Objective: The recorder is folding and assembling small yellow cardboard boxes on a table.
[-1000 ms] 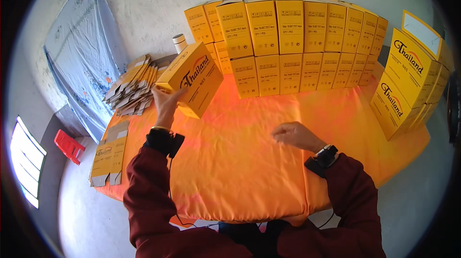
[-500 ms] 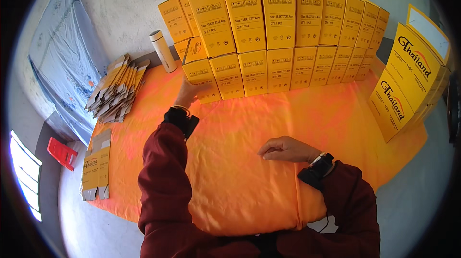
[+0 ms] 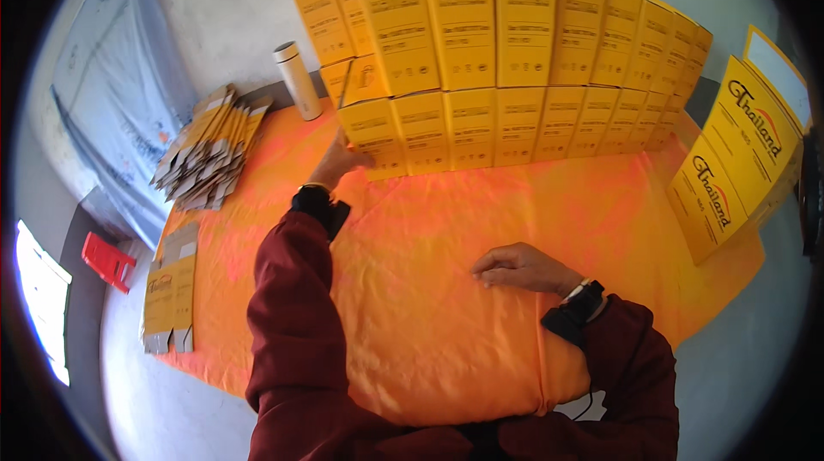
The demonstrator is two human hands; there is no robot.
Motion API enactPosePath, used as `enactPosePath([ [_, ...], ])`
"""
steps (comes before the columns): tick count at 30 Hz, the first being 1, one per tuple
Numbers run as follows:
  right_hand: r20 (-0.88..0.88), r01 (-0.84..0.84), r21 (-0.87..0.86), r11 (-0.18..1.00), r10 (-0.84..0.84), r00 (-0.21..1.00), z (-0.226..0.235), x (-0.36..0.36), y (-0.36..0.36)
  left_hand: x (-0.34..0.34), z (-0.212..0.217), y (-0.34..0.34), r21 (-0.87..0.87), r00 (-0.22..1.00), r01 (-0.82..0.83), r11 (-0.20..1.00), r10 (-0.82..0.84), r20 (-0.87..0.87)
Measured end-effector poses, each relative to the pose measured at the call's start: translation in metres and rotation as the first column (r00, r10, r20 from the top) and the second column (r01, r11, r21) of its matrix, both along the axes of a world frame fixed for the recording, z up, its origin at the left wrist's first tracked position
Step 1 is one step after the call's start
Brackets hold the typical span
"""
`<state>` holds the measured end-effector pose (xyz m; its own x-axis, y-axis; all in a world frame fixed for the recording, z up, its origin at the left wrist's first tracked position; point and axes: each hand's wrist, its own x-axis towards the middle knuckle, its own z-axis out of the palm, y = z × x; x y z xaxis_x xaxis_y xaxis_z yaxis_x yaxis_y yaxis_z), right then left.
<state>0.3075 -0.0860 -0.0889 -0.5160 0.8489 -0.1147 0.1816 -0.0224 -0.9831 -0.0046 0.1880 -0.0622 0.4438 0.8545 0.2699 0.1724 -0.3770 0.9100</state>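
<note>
My left hand (image 3: 343,159) reaches to the far left end of a double row of yellow cartons. It is closed around the lower left corner of the end carton (image 3: 371,130) in the bottom row, with a digit on the front face; the other fingers are partly hidden. A thin flap edge stands up above that carton's left side. My right hand (image 3: 525,268) rests loosely curled near the middle of the orange cloth (image 3: 429,315), touching no carton, and nothing shows in its fingers.
A pile of flattened cartons (image 3: 206,148) lies at the left, and another flat carton (image 3: 170,294) nearer me. A cream thermos (image 3: 298,81) stands beside the row. More yellow cartons (image 3: 730,165), one with its lid raised, stand at the right. A red stool (image 3: 108,260) is on the floor.
My left hand has shifted from the end carton's front face toward its lower left edge. The view has turned slightly, so the rows appear farther right. My right hand stays curled on the cloth.
</note>
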Motion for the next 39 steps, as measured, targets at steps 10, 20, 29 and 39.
enactPosePath([
  [10,0.04,0.096,-0.018,0.995,-0.095,0.995,0.01,0.077,0.016,-0.04,0.046,-0.063,-0.035,0.928,-0.16,0.986,0.139,-0.345],
  [20,0.061,0.092,0.085,0.992,-0.097,0.993,0.0,0.095,0.063,-0.308,0.008,-0.213,0.064,0.405,-0.818,0.572,0.65,-0.643],
  [29,0.036,0.091,0.091,0.992,-0.095,0.995,0.005,0.098,0.079,-0.331,-0.048,-0.218,0.171,0.178,-0.912,0.373,0.735,-0.654],
  [39,0.1,0.115,0.073,0.991,-0.122,0.988,0.0,0.106,0.072,-0.289,-0.057,-0.205,0.199,0.23,-0.915,0.35,0.859,-0.457],
])
